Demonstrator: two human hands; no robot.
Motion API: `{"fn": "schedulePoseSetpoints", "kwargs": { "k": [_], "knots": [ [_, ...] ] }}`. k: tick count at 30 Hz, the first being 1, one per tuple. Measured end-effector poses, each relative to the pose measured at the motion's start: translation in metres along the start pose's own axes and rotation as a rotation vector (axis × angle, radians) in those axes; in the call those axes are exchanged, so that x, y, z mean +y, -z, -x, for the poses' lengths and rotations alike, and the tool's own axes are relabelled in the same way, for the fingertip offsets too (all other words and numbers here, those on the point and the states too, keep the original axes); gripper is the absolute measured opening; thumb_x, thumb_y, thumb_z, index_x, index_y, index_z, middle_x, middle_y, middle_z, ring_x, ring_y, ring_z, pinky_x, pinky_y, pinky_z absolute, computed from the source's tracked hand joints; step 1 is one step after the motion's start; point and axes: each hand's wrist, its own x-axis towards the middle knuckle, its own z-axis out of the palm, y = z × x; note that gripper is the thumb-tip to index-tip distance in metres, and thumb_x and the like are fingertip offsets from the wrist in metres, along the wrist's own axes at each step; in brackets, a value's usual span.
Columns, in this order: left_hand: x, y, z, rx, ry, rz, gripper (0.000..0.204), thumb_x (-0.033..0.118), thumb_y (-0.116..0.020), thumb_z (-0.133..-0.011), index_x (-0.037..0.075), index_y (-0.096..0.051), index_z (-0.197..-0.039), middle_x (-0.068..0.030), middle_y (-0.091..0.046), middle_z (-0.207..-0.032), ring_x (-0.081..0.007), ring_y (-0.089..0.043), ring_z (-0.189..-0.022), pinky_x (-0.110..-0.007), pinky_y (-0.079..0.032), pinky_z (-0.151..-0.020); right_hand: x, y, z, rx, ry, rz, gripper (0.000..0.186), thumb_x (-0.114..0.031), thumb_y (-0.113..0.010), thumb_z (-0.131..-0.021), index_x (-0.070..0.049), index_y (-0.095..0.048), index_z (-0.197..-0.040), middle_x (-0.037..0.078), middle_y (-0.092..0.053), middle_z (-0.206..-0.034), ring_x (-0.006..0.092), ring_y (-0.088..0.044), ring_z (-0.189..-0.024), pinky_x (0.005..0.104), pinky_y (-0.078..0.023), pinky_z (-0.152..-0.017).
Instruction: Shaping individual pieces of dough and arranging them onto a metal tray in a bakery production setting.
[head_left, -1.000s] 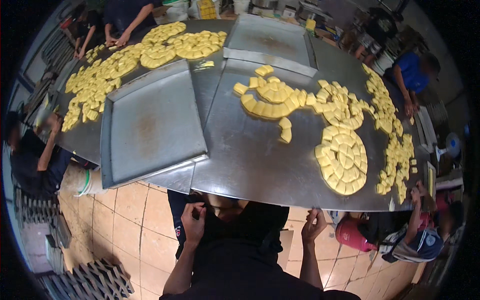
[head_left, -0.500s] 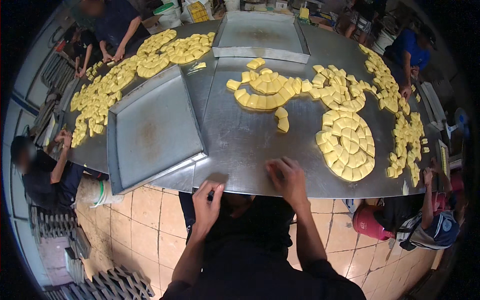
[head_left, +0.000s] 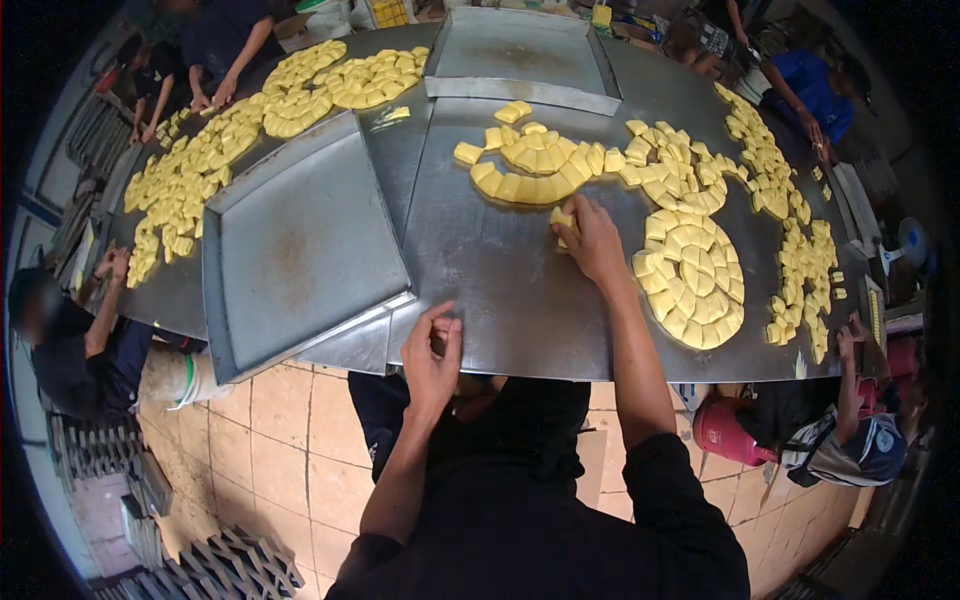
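"Any packages, labels, signs or screens about?"

"A yellow boxy crate [head_left: 388, 11] at the far edge, top centre, beside a white-and-green round tub [head_left: 328, 14]. Neither shows clearly."

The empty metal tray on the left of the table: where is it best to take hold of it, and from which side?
Probably grip the tray by its raised rim at the near corner, from the person's side: that corner overhangs the table edge, close to the left hand.

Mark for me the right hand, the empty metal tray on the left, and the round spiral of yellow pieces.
right hand [head_left: 592, 243], head view, back of the hand
empty metal tray [head_left: 305, 250], head view, bare floor
round spiral of yellow pieces [head_left: 695, 280], head view, centre piece
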Motion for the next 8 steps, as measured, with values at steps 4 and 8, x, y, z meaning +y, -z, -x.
{"fn": "schedulePoseSetpoints", "kwargs": {
  "k": [4, 8],
  "knots": [
    [-0.005, 0.003, -0.001, -0.029, 0.019, 0.061, 0.022, 0.004, -0.068, -0.097, 0.000, -0.068, -0.119, -0.0052, -0.068, -0.080, -0.0089, -0.061, -0.071, -0.025, -0.047, -0.065, -0.032, 0.014, 0.013, -0.034, -0.210, -0.431, 0.031, -0.012, -0.074, -0.094, -0.003, -0.059, -0.120, 0.015, -0.070, -0.090, 0.0395, -0.068, -0.079, 0.0489, -0.055, -0.075],
    [-0.003, -0.002, -0.004, -0.073, 0.127, 0.246, 0.023, 0.006, -0.067, -0.098, 0.003, -0.069, -0.121, -0.0049, -0.069, -0.088, -0.0075, -0.061, -0.080, -0.021, -0.047, -0.072, -0.038, 0.019, 0.027, 0.125, -0.514, -0.955, 0.049, -0.016, -0.074, -0.096, -0.013, -0.054, -0.141, 0.014, -0.076, -0.111, 0.0366, -0.074, -0.096, 0.0481, -0.060, -0.085]
  ]
}}
